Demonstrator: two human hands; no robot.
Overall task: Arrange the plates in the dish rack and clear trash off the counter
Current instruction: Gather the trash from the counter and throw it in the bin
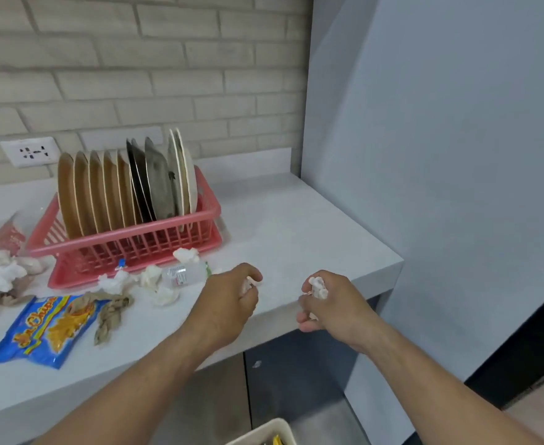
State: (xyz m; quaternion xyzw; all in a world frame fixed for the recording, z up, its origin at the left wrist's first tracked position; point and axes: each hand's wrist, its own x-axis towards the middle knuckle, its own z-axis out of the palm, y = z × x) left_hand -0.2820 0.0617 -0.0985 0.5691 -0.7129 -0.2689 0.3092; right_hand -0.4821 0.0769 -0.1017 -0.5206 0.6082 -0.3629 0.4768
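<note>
Two wads (318,285): L hand (232,300) pinches one, R hand (331,305) other; plates (103,191) upright (row L-R).

Pale brick wall (135,59) with a socket (30,152) behind the white counter (296,226), grey panel (456,155) beside.

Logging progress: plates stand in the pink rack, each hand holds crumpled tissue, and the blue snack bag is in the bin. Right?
Not quite. In the head view the blue snack bag lies on the counter, not in the bin. The rest holds: plates stand in the pink rack, and left hand and right hand each grip crumpled tissue.
</note>
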